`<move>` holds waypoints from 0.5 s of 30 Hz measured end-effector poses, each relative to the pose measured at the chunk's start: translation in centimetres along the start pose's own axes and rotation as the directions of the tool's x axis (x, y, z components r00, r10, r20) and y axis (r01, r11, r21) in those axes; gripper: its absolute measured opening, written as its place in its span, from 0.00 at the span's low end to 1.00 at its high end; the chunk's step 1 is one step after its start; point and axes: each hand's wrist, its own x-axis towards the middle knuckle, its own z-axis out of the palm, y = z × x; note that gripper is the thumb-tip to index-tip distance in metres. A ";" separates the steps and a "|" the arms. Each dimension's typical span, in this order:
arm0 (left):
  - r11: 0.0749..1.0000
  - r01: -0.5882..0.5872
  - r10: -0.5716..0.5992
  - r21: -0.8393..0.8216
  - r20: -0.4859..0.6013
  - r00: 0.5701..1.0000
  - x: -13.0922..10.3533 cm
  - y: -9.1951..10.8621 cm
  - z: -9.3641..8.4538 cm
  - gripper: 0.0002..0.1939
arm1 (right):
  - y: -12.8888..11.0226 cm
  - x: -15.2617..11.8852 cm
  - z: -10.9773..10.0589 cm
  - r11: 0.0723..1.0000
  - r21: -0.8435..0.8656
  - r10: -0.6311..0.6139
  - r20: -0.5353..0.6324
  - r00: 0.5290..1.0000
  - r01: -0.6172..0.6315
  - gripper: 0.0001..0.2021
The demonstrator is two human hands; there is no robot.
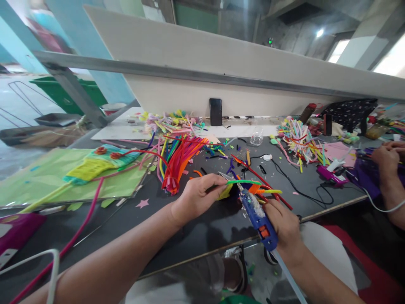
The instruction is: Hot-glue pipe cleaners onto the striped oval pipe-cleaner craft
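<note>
My left hand (pixel 202 192) pinches one end of a green pipe cleaner (pixel 245 182), which stretches to the right over the table. In my right hand (pixel 284 221) is a blue glue gun (pixel 257 215), its nozzle up against or very close to the green pipe cleaner. A clear glue stick (pixel 289 276) sticks out of the gun's back end. Beneath the nozzle lie yellow and orange pieces (pixel 255 188), partly hidden by the gun and my fingers. Red pipe cleaners (pixel 262 177) lie just beyond.
A bundle of colourful pipe cleaners (pixel 179 162) lies left of centre. Farther left, a yellow and teal craft piece (pixel 95 162) rests on a green sheet (pixel 41 162). A phone (pixel 215 112) leans on the back board. At right are a purple glue gun (pixel 332 175), a black cable (pixel 295 188) and another person's hand (pixel 386 158).
</note>
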 end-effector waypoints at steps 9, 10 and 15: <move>1.000 0.005 -0.005 -0.006 -0.017 1.000 0.1 0.4 0.0 0.05 | 1.0 -1.7 -1.3 0.998 -0.054 -0.040 -0.024 0.999 0.039 0.06; 1.000 0.006 -0.006 -0.007 -0.016 1.000 0.1 0.4 0.0 0.05 | 1.1 -1.6 -1.3 0.998 -0.052 -0.043 -0.043 0.998 0.041 0.06; 1.000 0.010 -0.010 -0.010 -0.009 1.000 -0.2 0.2 0.1 0.05 | 1.5 -1.1 -1.1 0.996 -0.065 -0.062 -0.060 0.996 0.058 0.04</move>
